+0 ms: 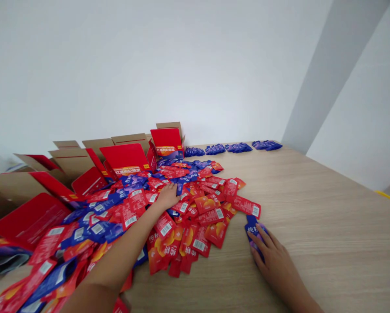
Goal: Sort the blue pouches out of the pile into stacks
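My left hand (169,196) reaches into a heap of red sachets (211,202) and blue sachets. Its fingers are closed at the edge of a blue sachet (179,189), though the fingertips are partly hidden. On the wooden table, right of the heap, lies a blue spouted sachet (251,226) with white lettering. My right hand (273,258) rests flat over it with fingers stretched and slightly apart, covering its lower part. Whether more sachets lie beneath it, I cannot tell.
Red open cartons (125,158) with brown flaps line the back and left of the heap. Several small stacks of blue sachets (238,148) lie along the table's far edge by the white wall. The wooden table (328,217) extends right.
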Motion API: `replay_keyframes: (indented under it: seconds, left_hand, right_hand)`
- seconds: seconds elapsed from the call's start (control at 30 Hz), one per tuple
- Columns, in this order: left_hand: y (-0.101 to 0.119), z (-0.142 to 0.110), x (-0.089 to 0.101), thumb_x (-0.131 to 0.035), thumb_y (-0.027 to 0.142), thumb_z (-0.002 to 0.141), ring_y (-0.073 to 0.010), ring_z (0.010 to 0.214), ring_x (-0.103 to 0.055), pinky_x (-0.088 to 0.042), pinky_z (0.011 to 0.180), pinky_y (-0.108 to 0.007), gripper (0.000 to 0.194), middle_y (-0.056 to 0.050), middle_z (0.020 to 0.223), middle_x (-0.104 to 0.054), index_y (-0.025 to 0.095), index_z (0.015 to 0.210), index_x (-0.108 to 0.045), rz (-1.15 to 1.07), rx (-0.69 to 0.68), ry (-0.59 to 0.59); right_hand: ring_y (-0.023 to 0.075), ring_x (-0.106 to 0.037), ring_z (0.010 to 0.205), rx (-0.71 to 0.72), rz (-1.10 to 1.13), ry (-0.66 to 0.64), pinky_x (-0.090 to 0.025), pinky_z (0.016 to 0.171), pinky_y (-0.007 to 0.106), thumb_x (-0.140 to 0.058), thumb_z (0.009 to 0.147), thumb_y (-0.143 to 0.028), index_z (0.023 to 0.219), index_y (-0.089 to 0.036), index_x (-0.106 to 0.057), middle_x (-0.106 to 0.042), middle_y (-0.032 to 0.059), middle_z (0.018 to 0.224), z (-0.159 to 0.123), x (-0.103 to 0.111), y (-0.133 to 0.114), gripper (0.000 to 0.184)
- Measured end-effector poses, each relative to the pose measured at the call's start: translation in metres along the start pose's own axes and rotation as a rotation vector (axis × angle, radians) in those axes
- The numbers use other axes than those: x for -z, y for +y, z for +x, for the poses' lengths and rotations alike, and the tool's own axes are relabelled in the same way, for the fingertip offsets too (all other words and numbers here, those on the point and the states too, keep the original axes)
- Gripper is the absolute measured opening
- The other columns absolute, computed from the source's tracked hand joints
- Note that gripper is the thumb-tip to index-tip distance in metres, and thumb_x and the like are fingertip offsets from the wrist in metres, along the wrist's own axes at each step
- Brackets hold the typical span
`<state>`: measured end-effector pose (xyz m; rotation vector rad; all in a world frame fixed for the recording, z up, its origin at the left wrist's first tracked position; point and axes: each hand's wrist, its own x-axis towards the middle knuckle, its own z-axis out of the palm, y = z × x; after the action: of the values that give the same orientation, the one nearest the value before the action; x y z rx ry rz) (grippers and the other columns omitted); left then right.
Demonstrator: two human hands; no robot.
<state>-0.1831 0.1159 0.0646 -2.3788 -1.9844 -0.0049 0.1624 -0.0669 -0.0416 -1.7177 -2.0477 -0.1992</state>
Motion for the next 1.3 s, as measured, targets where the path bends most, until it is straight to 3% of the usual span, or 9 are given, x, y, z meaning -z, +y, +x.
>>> replay_keyframes:
  seconds: [0.17,0.37,0.57,0.83,0.9,0.97,1.07,1.17,1.3]
  left_hand:
    - [0.005,0.011,-0.001,-0.054,0.034,0.075,-0.0363,0.118,-0.048,-0.036,0.094,-0.046,0.058,-0.025,0.126,-0.053,0.007,0.126,-0.047,0.12,0.035,-0.017]
    - [0.015,0.024,0.004,-0.04,0.012,0.081,-0.0337,0.104,-0.055,-0.034,0.087,-0.043,0.032,-0.026,0.106,-0.064,0.004,0.097,-0.066,0.214,-0.025,0.009]
    - [0.028,0.033,0.013,-0.046,0.013,0.08,-0.0294,0.084,-0.06,-0.031,0.084,-0.044,0.027,-0.019,0.08,-0.07,0.012,0.07,-0.071,0.254,-0.119,-0.013]
    - [0.038,0.023,0.042,-0.046,0.014,0.077,-0.0302,0.083,-0.061,-0.033,0.085,-0.045,0.026,-0.019,0.079,-0.069,0.01,0.073,-0.072,0.257,-0.235,0.089]
    - [0.049,0.005,0.048,-0.044,0.016,0.079,-0.031,0.09,-0.059,-0.034,0.087,-0.045,0.028,-0.02,0.085,-0.069,0.008,0.08,-0.071,0.24,-0.289,0.117]
    - [0.064,-0.02,0.049,-0.042,0.02,0.082,-0.0303,0.095,-0.057,-0.035,0.089,-0.043,0.031,-0.02,0.092,-0.067,0.007,0.087,-0.069,0.208,-0.364,0.13]
    - [0.093,-0.065,0.037,-0.043,0.021,0.083,-0.03,0.1,-0.056,-0.036,0.093,-0.043,0.029,-0.019,0.098,-0.066,0.008,0.092,-0.067,0.051,-0.549,0.132]
    - [0.124,-0.11,0.014,-0.047,0.02,0.08,-0.0312,0.114,-0.05,-0.031,0.102,-0.045,0.029,-0.02,0.114,-0.061,0.01,0.1,-0.065,-0.197,-0.694,0.103]
    - [0.153,-0.148,-0.01,-0.047,0.02,0.08,-0.0284,0.117,-0.05,-0.029,0.107,-0.04,0.029,-0.013,0.121,-0.06,0.019,0.102,-0.065,-0.511,-0.706,-0.007]
  right_hand:
    - [0.0285,-0.046,0.122,-0.023,0.012,-0.001,-0.045,0.094,0.047,-0.04,0.086,-0.036,0.116,-0.025,-0.063,-0.053,0.0079,0.132,-0.001,0.005,0.015,0.039]
    - [0.0265,-0.046,0.123,0.001,0.059,-0.027,-0.043,0.098,0.044,-0.041,0.089,-0.039,0.118,-0.023,-0.062,-0.053,0.0099,0.132,0.002,0.011,0.023,0.039]
    - [0.0273,-0.049,0.12,-0.037,0.02,-0.001,-0.045,0.093,0.044,-0.043,0.088,-0.038,0.12,-0.025,-0.06,-0.054,0.0087,0.131,0.002,0.011,0.017,0.038]
    - [0.03,-0.049,0.119,-0.072,0.047,0.136,-0.038,0.096,0.053,-0.044,0.086,-0.035,0.112,-0.022,-0.064,-0.058,0.0119,0.126,0.007,0.028,0.011,0.035]
    - [0.0295,-0.05,0.118,-0.098,0.227,0.196,-0.039,0.097,0.051,-0.044,0.085,-0.039,0.108,-0.018,-0.065,-0.057,0.0143,0.125,0.01,0.037,0.003,0.037]
    - [0.0279,-0.057,0.109,-0.183,0.539,0.137,-0.046,0.09,0.047,-0.043,0.085,-0.047,0.106,-0.018,-0.065,-0.062,0.0154,0.118,0.012,0.045,-0.01,0.041]
    - [0.0254,-0.066,0.084,-0.45,1.142,-0.187,-0.054,0.069,0.041,-0.041,0.081,-0.061,0.104,-0.017,-0.063,-0.068,0.0145,0.097,0.015,0.049,-0.041,0.054]
    - [0.023,-0.067,0.073,-0.703,1.668,-0.485,-0.053,0.064,0.037,-0.039,0.079,-0.068,0.096,-0.016,-0.062,-0.069,0.0117,0.082,0.019,0.047,-0.072,0.059]
    - [0.0182,-0.065,0.07,-0.889,1.892,-0.4,-0.051,0.058,0.027,-0.063,0.071,-0.051,0.079,-0.018,-0.062,-0.067,0.0025,0.07,0.023,0.042,-0.089,0.034]
